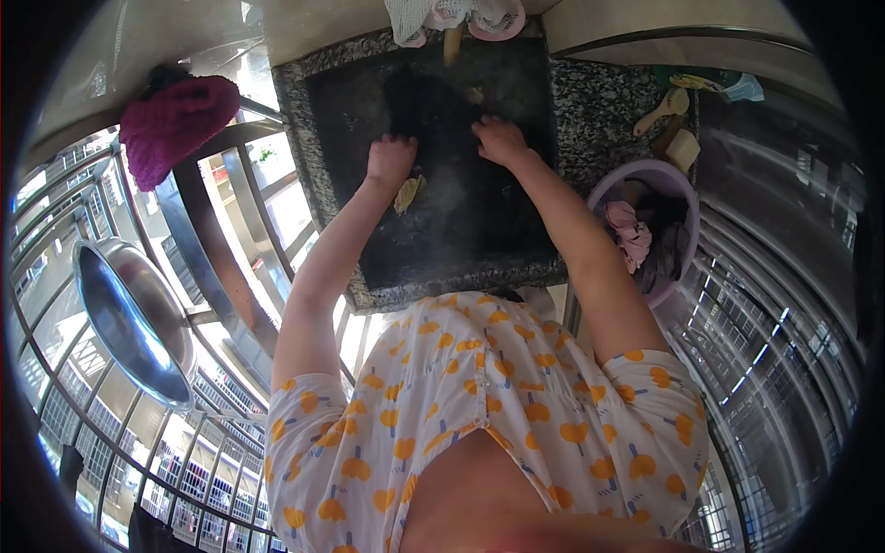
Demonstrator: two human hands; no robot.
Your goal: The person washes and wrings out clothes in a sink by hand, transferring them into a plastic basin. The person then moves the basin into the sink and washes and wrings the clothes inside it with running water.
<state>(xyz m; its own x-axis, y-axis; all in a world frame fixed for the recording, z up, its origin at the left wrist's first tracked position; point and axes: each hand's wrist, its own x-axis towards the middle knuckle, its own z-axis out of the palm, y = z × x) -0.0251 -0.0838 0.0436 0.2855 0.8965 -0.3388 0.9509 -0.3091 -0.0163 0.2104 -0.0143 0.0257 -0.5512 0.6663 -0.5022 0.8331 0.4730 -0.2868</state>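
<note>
A dark stone wash basin (pixel 442 263) with a speckled granite rim lies before me. In its upper part is a bunched black cloth (pixel 425 97), which hardly stands out from the dark basin floor. My left hand (pixel 393 159) is closed in a fist at the cloth's lower left edge. On the other side, my right hand (pixel 499 140) has its fingers curled at the cloth's right edge; the gripped folds are hard to make out. A crumpled yellowish piece (pixel 410 193) lies just below my left hand. Another small pale bit (pixel 476 95) sits above my right fingers.
To the right, a lilac bucket (pixel 596 190) holds dark clothing and a pink scrunchie (pixel 629 235). A brush (pixel 664 110) and a soap bar (pixel 683 150) lie on the granite ledge. White mesh bags (pixel 442 14) hang above. A magenta cloth (pixel 176 128) and metal bowl (pixel 128 318) are left.
</note>
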